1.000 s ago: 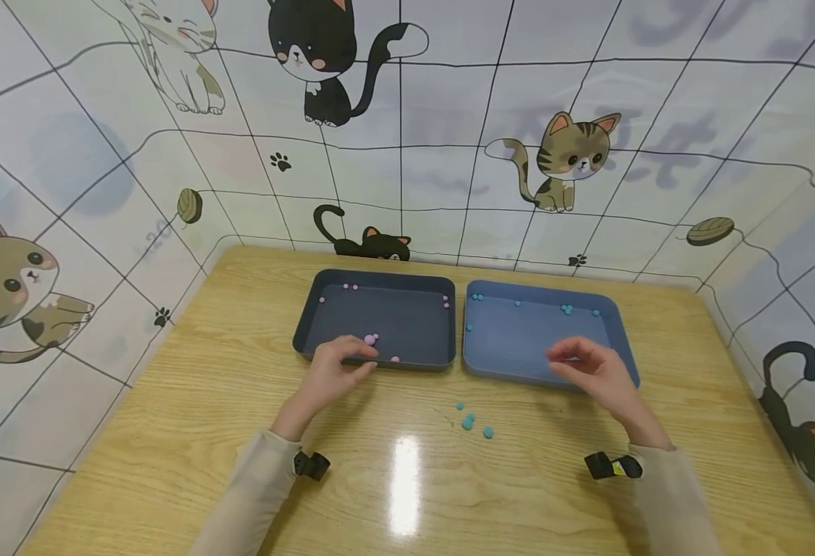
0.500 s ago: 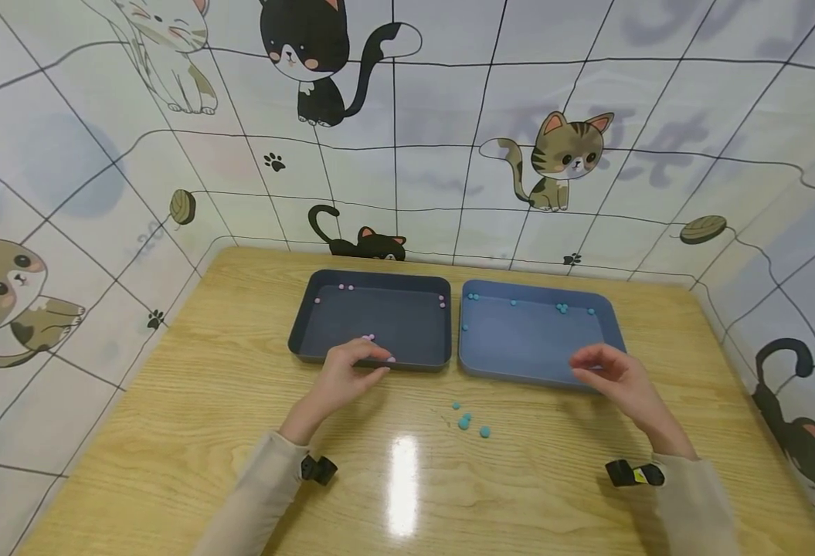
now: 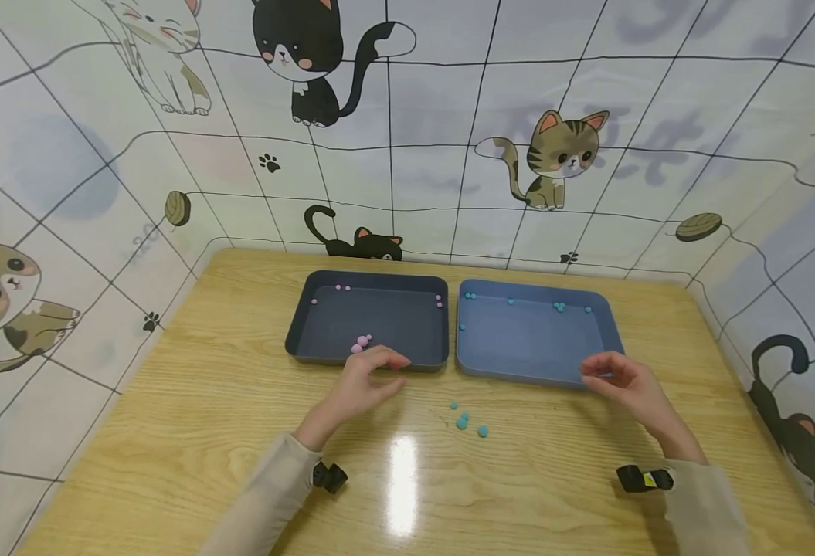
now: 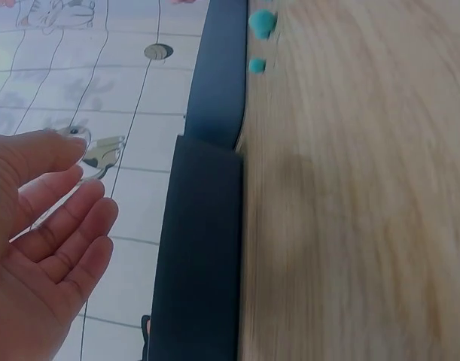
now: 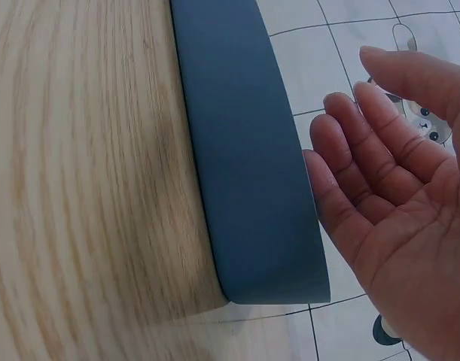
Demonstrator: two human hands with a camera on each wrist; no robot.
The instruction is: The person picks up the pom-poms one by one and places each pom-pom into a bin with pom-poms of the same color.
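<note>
My left hand (image 3: 365, 384) is at the front rim of the dark tray (image 3: 379, 316), fingers loosely bent and thumb apart, nothing between them in the left wrist view. Several small pink balls (image 3: 362, 340) lie in that tray, some just behind the hand, others along the walls. My right hand (image 3: 626, 386) hovers by the front right corner of the blue tray (image 3: 525, 347). Its fingers are relaxed and hold nothing in the right wrist view. Small teal balls (image 3: 559, 307) sit along the blue tray's back and left walls. More teal balls (image 3: 462, 423) lie on the table before the trays.
Both trays stand side by side on a wooden table (image 3: 240, 309), close to a wall covering (image 3: 442, 116) printed with cats. A dark wrist camera (image 3: 329, 478) sits on the left wrist and another wrist camera (image 3: 643, 479) on the right.
The left hand has moved right along the dark tray's front rim, uncovering pink balls behind it. The right hand has drifted right and slightly toward the body. The balls stay put.
</note>
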